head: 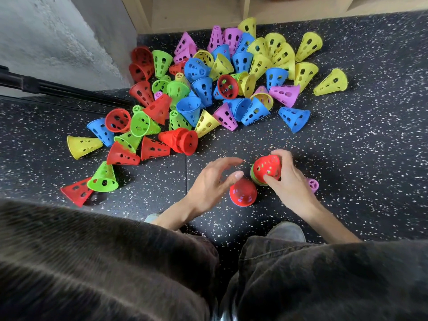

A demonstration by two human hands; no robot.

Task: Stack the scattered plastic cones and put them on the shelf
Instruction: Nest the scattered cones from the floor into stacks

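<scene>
Right hand point(290, 181) grips a red cone point(267, 169) with a green one nested under it; left hand point(214, 179) hovers, fingers loose, gripping nothing.
Perforated cones; second red cone point(243, 192) stands on the floor point(359, 147) between the hands. Mixed-colour pile point(208, 89) lies beyond, by the shelf base point(196, 15); bare floor to the right.

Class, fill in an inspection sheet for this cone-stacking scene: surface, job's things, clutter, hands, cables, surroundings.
Surface: black speckled rubber floor.
Job's things: scattered perforated plastic cones in five colours; red-topped cone stack; upright red cone; nested red cones lying sideways.
Clutter: nothing seen.
Hands: right hand grips the stack; left hand open beside the upright cone.
Cables: nothing seen.
Surroundings: wooden shelf, grey wall, black tripod legs.
</scene>
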